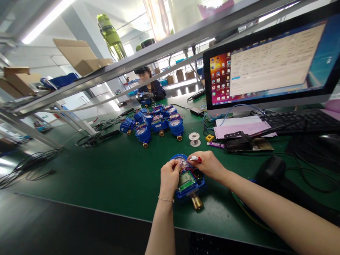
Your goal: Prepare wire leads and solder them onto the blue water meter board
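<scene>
A blue meter (pixel 189 186) with a green circuit board, a small display and a brass fitting lies near the table's front edge. My left hand (pixel 171 176) is closed in a pinch at its upper left, by the thin wires; what the fingertips hold is too small to name. My right hand (pixel 208 164) is closed on a red and white tool (pixel 195 159), its tip over the wires at the top of the meter. The fingertips of both hands are close together.
Several blue meters (pixel 159 124) stand further back. A solder spool (pixel 194 139), a yellow piece (pixel 209 138), papers, a keyboard (pixel 305 121) and a monitor (pixel 277 62) are to the right. A black handheld device (pixel 273 172) lies beside my right forearm. Across the table sits a person (pixel 154 88).
</scene>
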Action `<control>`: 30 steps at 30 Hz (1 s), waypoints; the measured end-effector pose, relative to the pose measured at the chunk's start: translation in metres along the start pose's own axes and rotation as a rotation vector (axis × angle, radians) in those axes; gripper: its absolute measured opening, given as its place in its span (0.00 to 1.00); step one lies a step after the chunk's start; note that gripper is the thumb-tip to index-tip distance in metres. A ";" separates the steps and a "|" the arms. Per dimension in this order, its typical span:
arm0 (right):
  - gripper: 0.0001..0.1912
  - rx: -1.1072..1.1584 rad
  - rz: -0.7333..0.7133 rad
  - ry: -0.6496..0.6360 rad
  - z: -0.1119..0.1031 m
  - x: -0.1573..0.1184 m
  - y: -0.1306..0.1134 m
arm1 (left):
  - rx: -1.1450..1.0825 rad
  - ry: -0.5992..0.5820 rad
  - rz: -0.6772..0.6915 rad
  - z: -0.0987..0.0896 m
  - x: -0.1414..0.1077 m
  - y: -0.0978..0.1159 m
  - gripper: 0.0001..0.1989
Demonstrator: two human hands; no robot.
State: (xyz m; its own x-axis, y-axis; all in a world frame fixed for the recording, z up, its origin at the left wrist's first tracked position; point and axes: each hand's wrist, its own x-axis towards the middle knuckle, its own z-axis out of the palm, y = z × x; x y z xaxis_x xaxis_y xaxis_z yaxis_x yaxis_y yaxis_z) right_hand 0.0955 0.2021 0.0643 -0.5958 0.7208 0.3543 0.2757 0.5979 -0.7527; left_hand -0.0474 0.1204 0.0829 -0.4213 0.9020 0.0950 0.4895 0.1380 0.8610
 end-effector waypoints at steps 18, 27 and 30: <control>0.11 0.378 0.228 -0.104 -0.004 0.005 0.007 | -0.192 -0.042 0.011 -0.002 -0.005 -0.007 0.08; 0.07 0.457 0.641 0.072 -0.023 -0.003 0.052 | -0.180 0.011 0.041 -0.005 -0.010 -0.020 0.12; 0.04 0.438 0.690 0.042 -0.025 -0.009 0.057 | -0.094 0.085 0.080 -0.006 -0.009 -0.007 0.09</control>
State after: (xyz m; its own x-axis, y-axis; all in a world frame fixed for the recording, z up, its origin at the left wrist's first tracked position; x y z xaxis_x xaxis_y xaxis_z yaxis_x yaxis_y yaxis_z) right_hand 0.1356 0.2380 0.0321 -0.3687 0.8941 -0.2543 0.2451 -0.1704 -0.9544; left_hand -0.0515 0.1085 0.0789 -0.4491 0.8700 0.2032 0.4515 0.0247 0.8919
